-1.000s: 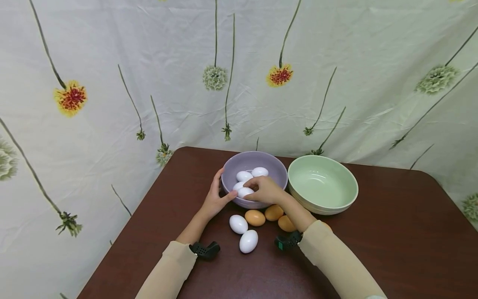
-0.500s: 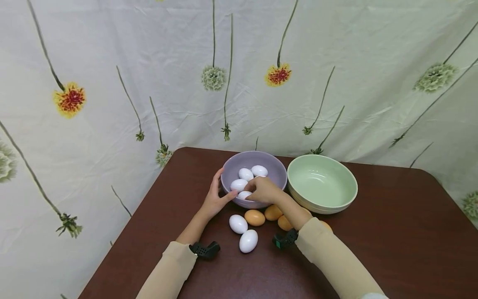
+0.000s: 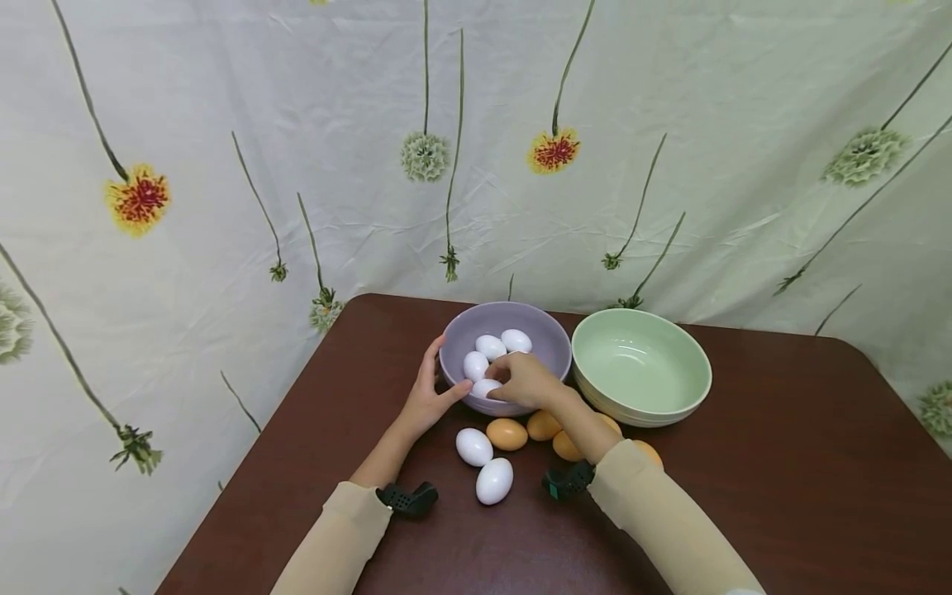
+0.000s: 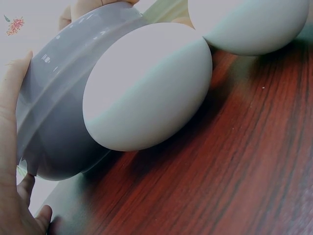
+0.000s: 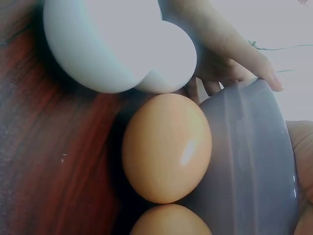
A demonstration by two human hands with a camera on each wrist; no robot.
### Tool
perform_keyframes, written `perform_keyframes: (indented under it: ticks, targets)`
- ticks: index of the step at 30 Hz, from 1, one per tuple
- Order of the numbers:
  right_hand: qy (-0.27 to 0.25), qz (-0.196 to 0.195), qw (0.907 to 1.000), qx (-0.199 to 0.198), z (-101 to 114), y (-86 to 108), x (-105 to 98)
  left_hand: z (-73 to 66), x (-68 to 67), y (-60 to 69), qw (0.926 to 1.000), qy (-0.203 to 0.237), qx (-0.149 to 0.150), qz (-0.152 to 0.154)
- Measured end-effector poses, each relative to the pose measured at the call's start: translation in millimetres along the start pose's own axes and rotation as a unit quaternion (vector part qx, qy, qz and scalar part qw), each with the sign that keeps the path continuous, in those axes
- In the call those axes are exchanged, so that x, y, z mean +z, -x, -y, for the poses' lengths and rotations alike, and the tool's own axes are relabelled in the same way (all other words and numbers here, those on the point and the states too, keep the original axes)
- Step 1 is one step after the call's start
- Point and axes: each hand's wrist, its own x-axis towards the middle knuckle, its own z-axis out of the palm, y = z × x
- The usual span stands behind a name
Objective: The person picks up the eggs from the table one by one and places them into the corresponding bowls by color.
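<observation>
A purple bowl (image 3: pixel 546 343) stands at the table's far side with several white eggs (image 3: pixel 516 340) inside. My left hand (image 3: pixel 429 402) grips its left side, thumb at the near rim and fingers round the outer wall; the left wrist view shows these fingers against the bowl (image 4: pixel 58 112). Reaching over the near right rim, my right hand (image 3: pixel 530 382) has curled fingers inside the bowl. Thumb and forefinger pinch a white egg (image 3: pixel 486 387) close to the near wall, partly covering it. The right fingertips are hidden from both wrist views.
Right beside the purple bowl is a green bowl (image 3: pixel 643 364) with no eggs visible inside. Two white eggs (image 3: pixel 494 481) lie on the brown table (image 3: pixel 803 463) in front. Several orange-brown eggs (image 3: pixel 507 434) lie near the bowls, some partly under the right forearm.
White eggs inside the purple bowl have shifted and turned; one near the left wall now stands more on end. My right hand has moved slightly within the bowl. My left hand keeps its grip.
</observation>
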Motion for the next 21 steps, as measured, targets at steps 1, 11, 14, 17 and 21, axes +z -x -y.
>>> perform_keyframes:
  ticks: [1,11,14,17,21]
  targets:
    - [-0.006,-0.006,1.0000,-0.003,-1,0.8,1,0.5,-0.1,0.0,1.0000,0.002,0.000,0.001]
    - [-0.131,-0.075,0.9860,-0.072,-6,10.3,5,-17.6,-0.8,2.0,0.9998,0.003,-0.014,0.010]
    - [-0.176,-0.091,0.9769,-0.079,-7,13.2,5,-33.4,-0.8,5.0,0.9997,0.002,-0.020,0.015]
    - [-0.230,-0.107,0.9625,-0.096,-8,16.3,3,-42.2,-0.2,6.8,0.9997,0.000,-0.019,0.014]
    - [-0.273,-0.119,0.9472,-0.119,-12,19.3,2,-42.7,0.0,7.4,0.9999,0.000,-0.014,0.010]
